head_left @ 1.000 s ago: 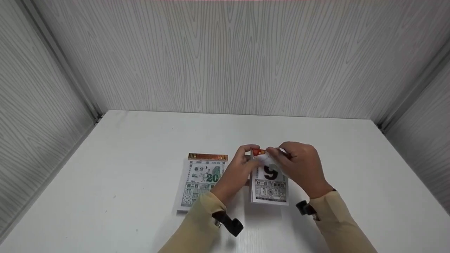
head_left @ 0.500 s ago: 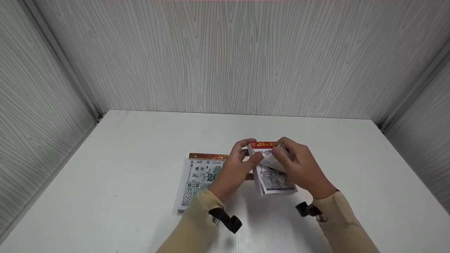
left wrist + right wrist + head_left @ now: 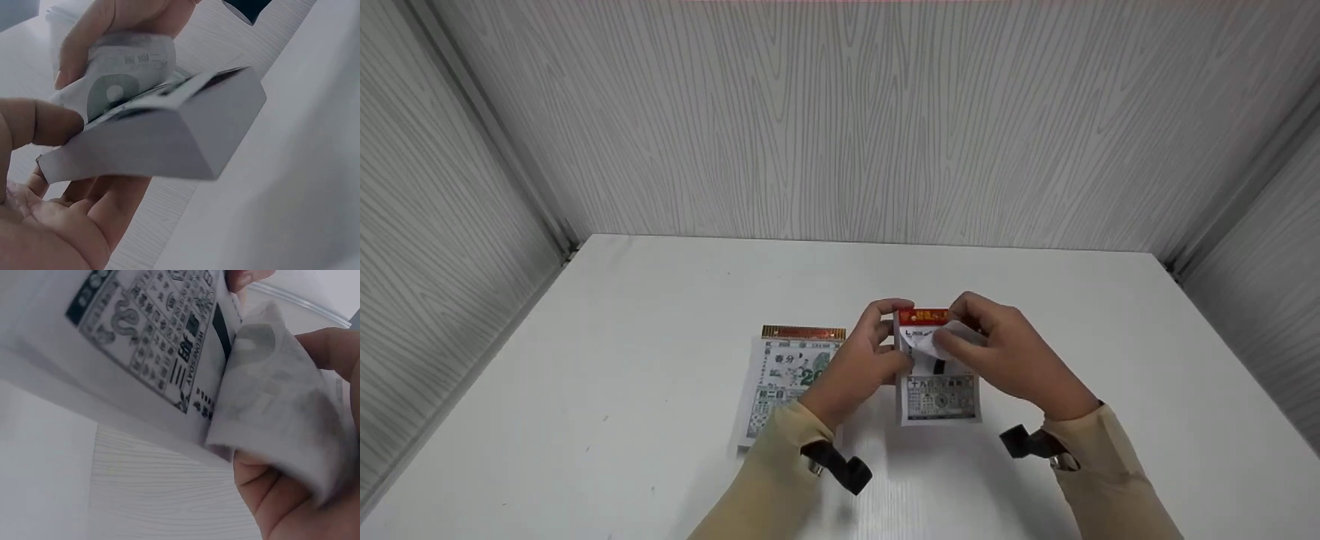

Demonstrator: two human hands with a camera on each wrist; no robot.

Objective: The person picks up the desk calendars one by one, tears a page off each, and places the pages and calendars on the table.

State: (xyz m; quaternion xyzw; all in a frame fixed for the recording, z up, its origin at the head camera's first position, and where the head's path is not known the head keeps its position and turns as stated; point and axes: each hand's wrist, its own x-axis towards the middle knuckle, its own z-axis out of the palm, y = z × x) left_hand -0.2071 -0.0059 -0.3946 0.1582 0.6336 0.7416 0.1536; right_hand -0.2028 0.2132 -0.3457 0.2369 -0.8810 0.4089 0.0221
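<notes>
A small tear-off calendar [image 3: 941, 401] with a red header strip is held up over the table. My left hand [image 3: 864, 367] grips it by its left side, thumb on the front page and fingers behind, as the left wrist view shows. At its upper right, my right hand [image 3: 1005, 352] pinches curled paper, a calendar page [image 3: 275, 405] bent back across the front and partly hiding the large number beneath. A second calendar [image 3: 787, 375], with a gold-brown header and a green 20, lies to the left, partly covered by my left forearm.
The white table [image 3: 660, 315] carries the second calendar. A pale wood-grain panel [image 3: 840, 120] rises behind it, with similar panels at the left and right. Black wrist straps with camera mounts [image 3: 840, 469] sit on both sleeves.
The calendar was tilted half a second ago and now hangs straighter. Its front page showed a large 9 one second ago; a different page shows now. My right hand has shifted slightly upward.
</notes>
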